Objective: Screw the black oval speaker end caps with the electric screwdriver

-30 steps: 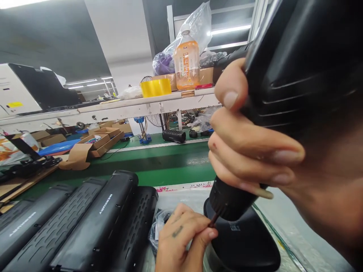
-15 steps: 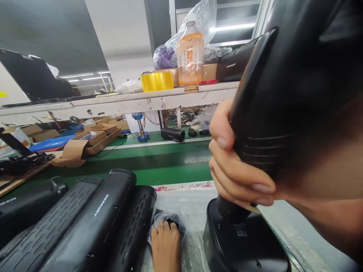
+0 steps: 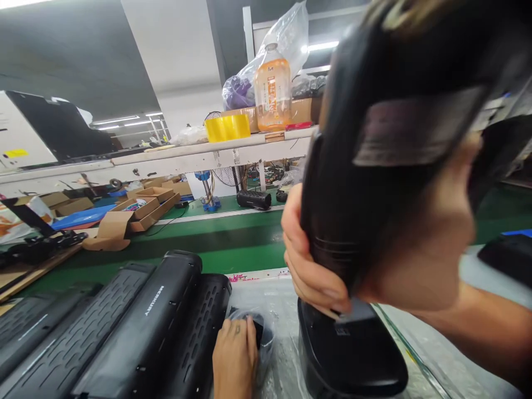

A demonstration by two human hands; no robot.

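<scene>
- The right hand (image 3: 415, 260) is wrapped around a large black power tool (image 3: 353, 194), thumb and fingers closed on its body; the tool is blurred and fills much of the right side.
- The tool's lower end is hidden behind the fingers, so whether it touches the rounded black device (image 3: 357, 354) just below cannot be told.
- That device sits at the near right on the plastic-covered desk (image 3: 285, 293), its flat black face up with a small square label (image 3: 342, 329).
- At the near middle, the left hand (image 3: 236, 354) reaches into a clear plastic bag (image 3: 267, 346), fingers bent and close together beside dark contents; whether they pinch anything cannot be seen.
- Just left of that hand lies a slotted black housing (image 3: 199, 332), with a smooth one marked MERKURY (image 3: 149, 310) next to it and more farther left.
- On the far shelf (image 3: 174, 158) are a yellow tape roll (image 3: 228, 128) and an orange bottle (image 3: 273, 91).
</scene>
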